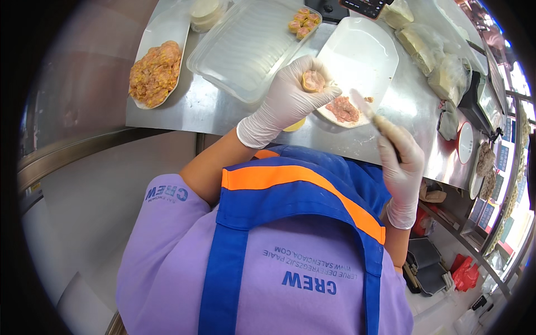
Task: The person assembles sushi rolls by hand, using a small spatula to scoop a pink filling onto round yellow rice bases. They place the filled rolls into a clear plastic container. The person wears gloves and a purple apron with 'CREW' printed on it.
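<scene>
In a white glove, my left hand (299, 90) holds a round yellow dumpling wrapper filled with pink minced meat (313, 81). My right hand (401, 155), gloved too, grips a flat spreading blade (362, 104) by its handle, its tip over the white plate (364, 50). A small heap of minced meat (344, 109) lies at the plate's near end. Partly hidden below my left wrist is a yellow wrapper (295, 125) on the steel table. Beyond my left hand, a clear plastic tray (234, 50) holds several filled dumplings (303, 23) in its far right corner.
A long white dish of yellow-flecked minced meat (155, 75) stands at the left. Round white lids or containers (206, 12) are behind it. Bagged blocks (423, 46), a grey cloth (448, 121) and a red-rimmed bowl (465, 142) lie to the right. A phone (363, 6) is at the far edge.
</scene>
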{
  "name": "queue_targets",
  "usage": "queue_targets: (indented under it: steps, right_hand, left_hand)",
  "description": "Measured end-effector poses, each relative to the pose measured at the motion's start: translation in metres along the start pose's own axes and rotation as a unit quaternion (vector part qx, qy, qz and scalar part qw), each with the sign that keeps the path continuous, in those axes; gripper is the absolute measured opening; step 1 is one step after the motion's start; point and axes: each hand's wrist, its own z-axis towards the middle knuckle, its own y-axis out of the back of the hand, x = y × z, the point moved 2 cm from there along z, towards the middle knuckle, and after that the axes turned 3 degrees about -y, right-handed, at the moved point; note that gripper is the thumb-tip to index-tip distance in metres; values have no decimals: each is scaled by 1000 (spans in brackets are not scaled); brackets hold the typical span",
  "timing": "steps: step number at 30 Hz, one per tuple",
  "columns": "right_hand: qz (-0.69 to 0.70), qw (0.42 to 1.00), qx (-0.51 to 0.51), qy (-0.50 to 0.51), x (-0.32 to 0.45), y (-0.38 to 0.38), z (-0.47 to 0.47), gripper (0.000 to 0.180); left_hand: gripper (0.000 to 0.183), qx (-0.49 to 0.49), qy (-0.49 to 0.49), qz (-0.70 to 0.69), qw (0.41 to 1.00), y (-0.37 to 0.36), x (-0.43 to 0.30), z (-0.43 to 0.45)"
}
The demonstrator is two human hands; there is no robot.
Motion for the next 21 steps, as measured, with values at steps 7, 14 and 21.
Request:
queue_targets:
  steps: [7, 14, 21]
  right_hand:
    - [60, 996, -39, -44, -18, -3, -9, 30]
    - [37, 992, -54, -111, -50, -1, -26, 29]
    - [24, 997, -15, -68, -32, -18, -7, 28]
  left_hand:
    - [12, 19, 199, -193, 961, 14, 19, 4]
    - [22, -5, 218, -139, 966, 58, 70, 10]
    - [25, 18, 181, -13, 983, 52, 54, 17]
